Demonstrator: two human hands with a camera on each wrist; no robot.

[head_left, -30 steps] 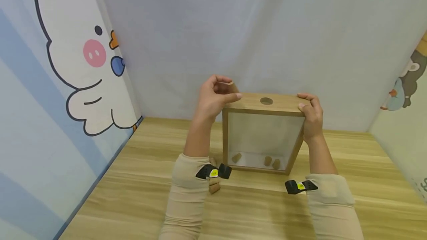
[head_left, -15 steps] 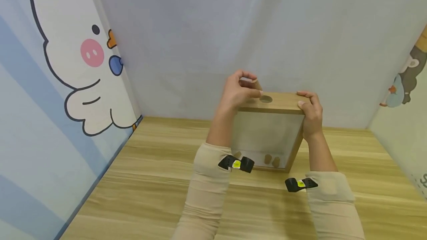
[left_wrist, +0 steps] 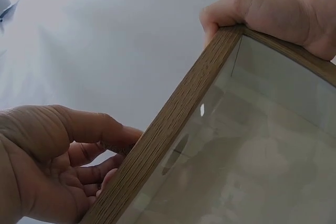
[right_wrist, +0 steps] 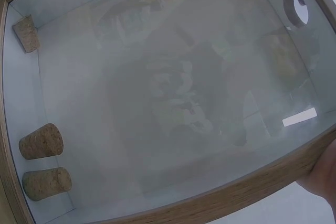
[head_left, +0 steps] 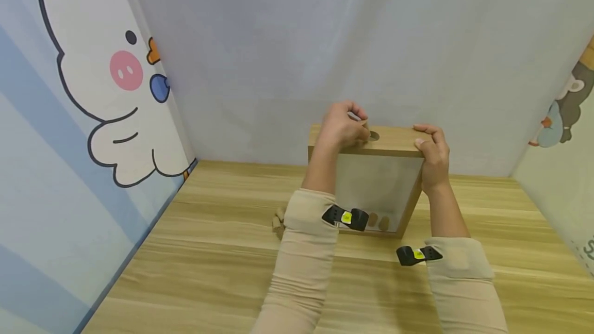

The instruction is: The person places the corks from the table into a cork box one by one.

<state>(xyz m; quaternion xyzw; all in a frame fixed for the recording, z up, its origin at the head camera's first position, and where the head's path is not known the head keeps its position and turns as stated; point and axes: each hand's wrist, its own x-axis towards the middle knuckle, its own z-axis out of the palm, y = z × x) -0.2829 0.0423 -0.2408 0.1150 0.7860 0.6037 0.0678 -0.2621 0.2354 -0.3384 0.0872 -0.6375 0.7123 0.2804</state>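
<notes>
A wooden box frame (head_left: 399, 142) with a clear front stands upright on the table, with a round hole (head_left: 374, 136) in its top. My left hand (head_left: 342, 127) is over the top, just left of the hole, and pinches a cork (left_wrist: 115, 148) that my fingers mostly hide. My right hand (head_left: 435, 157) grips the box's upper right corner, thumb in front and fingers over the top. Inside, on the box floor, lie a cork (head_left: 383, 223) and a second one beside it; the right wrist view shows a third cork (right_wrist: 26, 34) farther along.
Several loose corks (head_left: 278, 222) lie on the wooden table (head_left: 209, 251) left of the box, partly behind my left sleeve (head_left: 301, 251). A pale curtain (head_left: 260, 55) hangs close behind the box. A wall panel with a cartoon figure (head_left: 93, 133) borders the table's left side.
My left hand has moved right along the box top with the cork, from the left corner to beside the hole. The right hand keeps its grip on the corner.
</notes>
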